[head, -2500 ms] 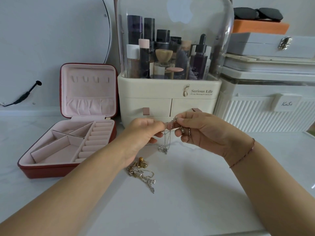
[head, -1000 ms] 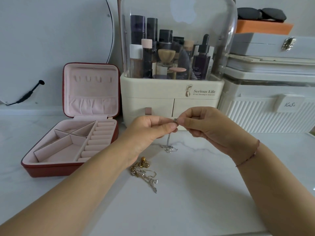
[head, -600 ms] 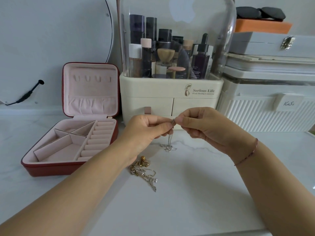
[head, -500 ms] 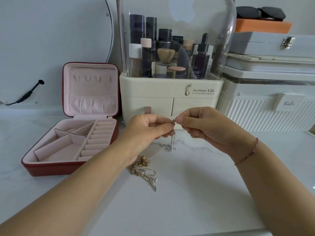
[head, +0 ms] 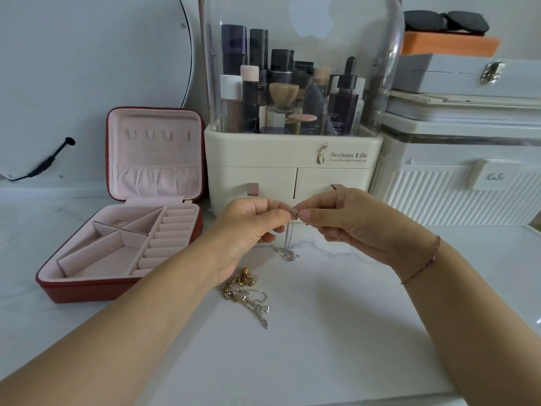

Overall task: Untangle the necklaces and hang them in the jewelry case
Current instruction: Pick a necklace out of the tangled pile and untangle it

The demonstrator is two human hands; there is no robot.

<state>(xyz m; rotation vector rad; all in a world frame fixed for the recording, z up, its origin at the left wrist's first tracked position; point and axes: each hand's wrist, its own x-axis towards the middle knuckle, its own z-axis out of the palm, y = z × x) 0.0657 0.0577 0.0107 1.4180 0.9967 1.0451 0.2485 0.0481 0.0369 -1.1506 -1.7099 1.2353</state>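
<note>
My left hand [head: 248, 227] and my right hand [head: 345, 221] meet fingertip to fingertip above the white table, both pinching the top of a thin silver necklace [head: 288, 244]. Its chain hangs straight down and its lower end lies bunched on the tabletop. A tangle of gold and silver necklaces [head: 246, 291] lies on the table just below my left wrist. The red jewelry case [head: 87, 288] stands open at the left, its pink lid upright with a row of small hooks [head: 158, 135] that hold nothing.
A cream cosmetics organiser [head: 292, 171] with a clear dome and bottles stands right behind my hands. White ribbed storage boxes [head: 456, 194] are stacked at the right. A round mirror edge [head: 190, 48] and a black cable [head: 44, 164] sit at the back left.
The hands have stayed together at the necklace's top, shifting only slightly. The chain's lower end, which hung in the air earlier, now rests on the table.
</note>
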